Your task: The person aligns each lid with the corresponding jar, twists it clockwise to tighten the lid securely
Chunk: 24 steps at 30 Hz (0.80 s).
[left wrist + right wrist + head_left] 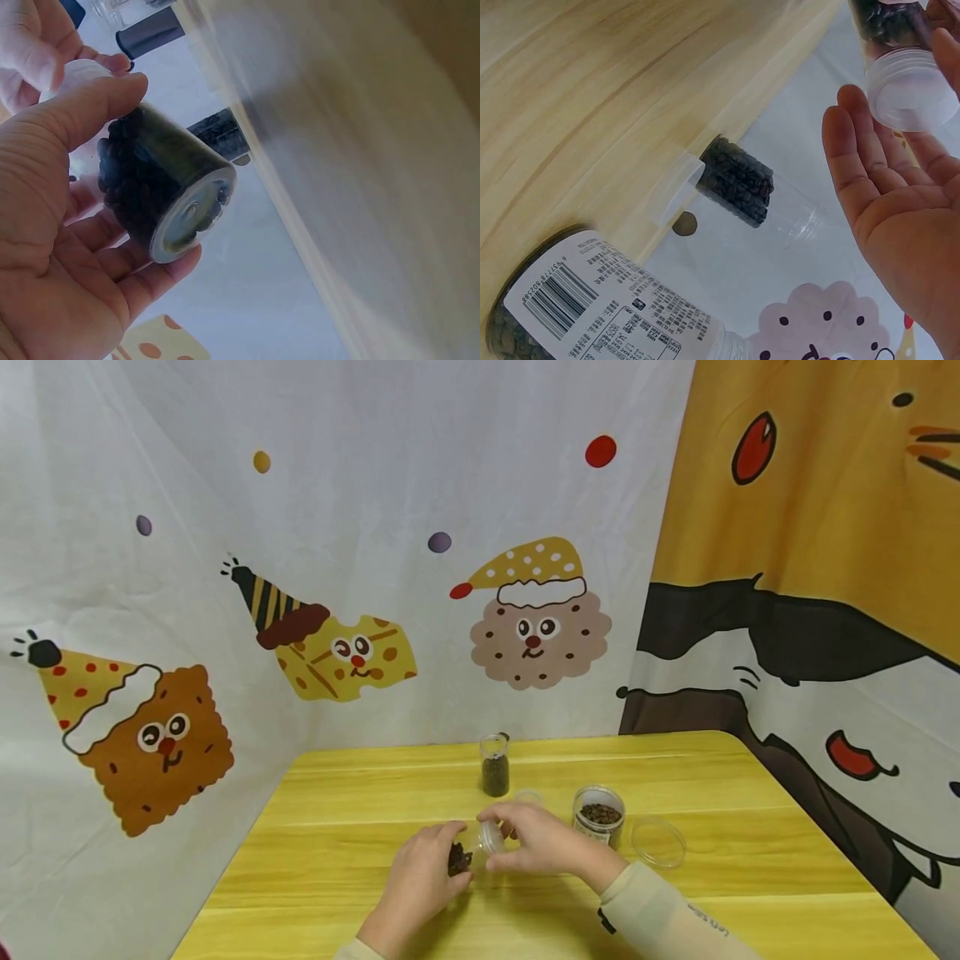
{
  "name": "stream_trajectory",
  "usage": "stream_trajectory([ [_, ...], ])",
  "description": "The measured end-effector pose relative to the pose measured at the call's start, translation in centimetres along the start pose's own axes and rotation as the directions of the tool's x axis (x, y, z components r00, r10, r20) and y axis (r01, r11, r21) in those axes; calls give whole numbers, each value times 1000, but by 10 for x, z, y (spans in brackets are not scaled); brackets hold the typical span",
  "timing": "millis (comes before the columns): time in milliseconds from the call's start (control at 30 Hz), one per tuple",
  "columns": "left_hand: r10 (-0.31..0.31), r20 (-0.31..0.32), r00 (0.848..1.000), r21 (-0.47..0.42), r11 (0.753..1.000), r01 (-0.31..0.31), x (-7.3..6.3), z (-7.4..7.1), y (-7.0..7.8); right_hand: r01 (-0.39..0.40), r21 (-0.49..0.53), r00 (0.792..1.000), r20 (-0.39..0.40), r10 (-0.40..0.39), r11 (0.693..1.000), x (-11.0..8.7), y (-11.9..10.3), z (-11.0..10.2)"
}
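We see the left hand (423,868) curled round a small jar (161,176) of dark pieces, tilted over the middle of the table (300,893), probably to steady it at its white cap (491,837), which faces right; the right hand (536,842) has its fingers spread loosely about that cap, though we cannot tell whether they pinch it. Farther off stands a tall jar (495,775); right, a labelled jar (598,814) stands uncovered, its clear lid (658,842) flat beside it, presumably for easy reach
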<state>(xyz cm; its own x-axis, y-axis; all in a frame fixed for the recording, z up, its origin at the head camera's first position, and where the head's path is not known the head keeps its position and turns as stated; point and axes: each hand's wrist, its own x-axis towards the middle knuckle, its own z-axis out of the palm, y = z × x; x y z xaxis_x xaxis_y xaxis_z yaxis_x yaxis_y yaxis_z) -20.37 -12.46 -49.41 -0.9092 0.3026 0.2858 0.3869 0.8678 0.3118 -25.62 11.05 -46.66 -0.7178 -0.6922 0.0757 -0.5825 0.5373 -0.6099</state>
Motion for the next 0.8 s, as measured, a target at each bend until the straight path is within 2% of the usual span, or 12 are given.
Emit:
stream_trajectory([
  [133, 11, -16, 1000, 10, 1000, -11, -1, 1, 0, -12, 71, 1000, 20, 11, 997, -1, 0, -1],
  [267, 27, -27, 999, 17, 1000, -26, -1, 1, 1, -24, 99, 999, 33, 20, 995, 0, 2, -1],
  [533, -10, 3, 1000, -4, 1000, 10, -1, 1, -1, -41, 61, 998, 49, 39, 997, -1, 2, 0],
  [800, -12, 9, 1000, 5, 1000, 12, 0, 1, -2, 9, 25, 1000, -3, -9, 1000, 0, 1, 1],
])
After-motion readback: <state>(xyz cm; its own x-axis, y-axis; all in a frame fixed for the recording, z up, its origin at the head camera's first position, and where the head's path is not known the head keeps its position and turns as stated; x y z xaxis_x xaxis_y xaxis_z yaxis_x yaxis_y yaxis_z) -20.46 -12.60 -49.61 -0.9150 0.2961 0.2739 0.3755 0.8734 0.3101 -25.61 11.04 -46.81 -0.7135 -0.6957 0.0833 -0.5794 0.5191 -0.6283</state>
